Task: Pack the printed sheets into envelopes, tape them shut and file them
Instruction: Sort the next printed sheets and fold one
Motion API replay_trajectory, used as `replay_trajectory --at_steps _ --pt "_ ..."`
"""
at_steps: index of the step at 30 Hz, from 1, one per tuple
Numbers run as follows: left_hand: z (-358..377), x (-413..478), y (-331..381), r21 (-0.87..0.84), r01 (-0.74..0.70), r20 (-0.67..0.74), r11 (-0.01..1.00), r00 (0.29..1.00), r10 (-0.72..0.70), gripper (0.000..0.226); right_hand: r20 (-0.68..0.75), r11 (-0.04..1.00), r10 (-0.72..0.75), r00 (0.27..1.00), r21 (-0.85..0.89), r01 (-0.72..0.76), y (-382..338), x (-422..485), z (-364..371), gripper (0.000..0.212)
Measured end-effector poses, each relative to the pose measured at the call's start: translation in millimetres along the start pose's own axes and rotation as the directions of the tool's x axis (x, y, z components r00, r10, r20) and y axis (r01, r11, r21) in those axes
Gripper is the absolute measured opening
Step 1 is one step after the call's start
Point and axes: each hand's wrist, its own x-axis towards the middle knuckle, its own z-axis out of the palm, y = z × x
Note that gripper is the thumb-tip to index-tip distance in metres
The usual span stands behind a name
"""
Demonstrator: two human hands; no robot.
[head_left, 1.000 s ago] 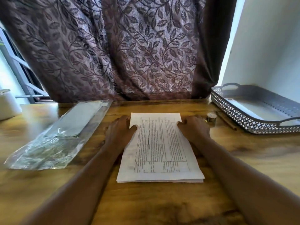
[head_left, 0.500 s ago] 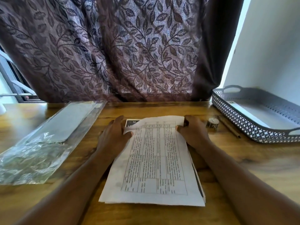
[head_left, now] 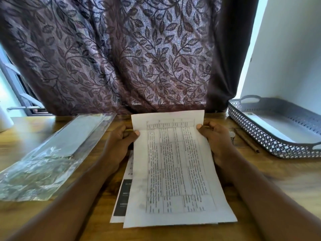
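While the task appears to be at an early stage, a single printed sheet (head_left: 175,167) is held near the middle of the wooden table (head_left: 286,188), and nothing is seen folded, enclosed or taped. The sheet's left edge is pinched by the left hand (head_left: 119,145) and its right edge by the right hand (head_left: 217,141), each thumb laid on the printed face with the other fingers curled behind. The long axis runs from near to far; the far short edge is raised toward the curtain, and the near edge rests on the remaining stack (head_left: 121,197), which is offset slightly to the left. The printed face is turned upward. A clear pack of envelopes (head_left: 57,150) lies untouched at left. A tape roll (head_left: 231,135) sits just beyond the right hand, and the filing tray (head_left: 257,134) at far right. Folding, insertion, sealing and filing are judged outstanding.
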Motion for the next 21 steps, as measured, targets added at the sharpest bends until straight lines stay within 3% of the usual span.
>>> replay_trajectory --at_steps 4,9,12,15,18,21 --pt "-3.0 2.2 -1.7 -0.122 0.005 0.009 0.993 1.000 -0.004 0.017 0.060 0.985 0.048 0.997 0.162 -0.057 0.1 2.7 -2.1 0.015" --pt "-5.5 5.1 -5.0 -0.166 -0.010 -0.034 0.986 0.999 0.004 0.023 0.047 0.989 0.057 0.997 0.132 -0.063 4.9 7.7 -2.8 0.028" --pt "-5.6 4.8 -6.2 -0.172 -0.010 -0.061 0.985 0.998 -0.001 0.027 0.044 0.997 0.041 0.998 0.068 -0.044 5.0 7.4 -1.5 0.023" --pt "-7.6 7.9 -8.4 0.019 -0.071 -0.048 0.997 0.996 0.071 0.007 0.024 0.993 -0.011 1.000 -0.121 0.014 7.2 7.3 -2.2 0.005" --pt "-8.8 11.8 -10.2 0.268 -0.130 -0.049 0.954 0.988 0.149 0.023 0.025 0.940 -0.147 0.989 -0.308 0.147 10.1 6.8 -1.3 0.008" --pt "-10.5 11.1 -8.2 0.422 -0.209 -0.002 0.882 0.973 0.231 0.016 0.036 0.888 -0.232 0.972 -0.401 0.226 10.3 5.6 1.7 0.011"
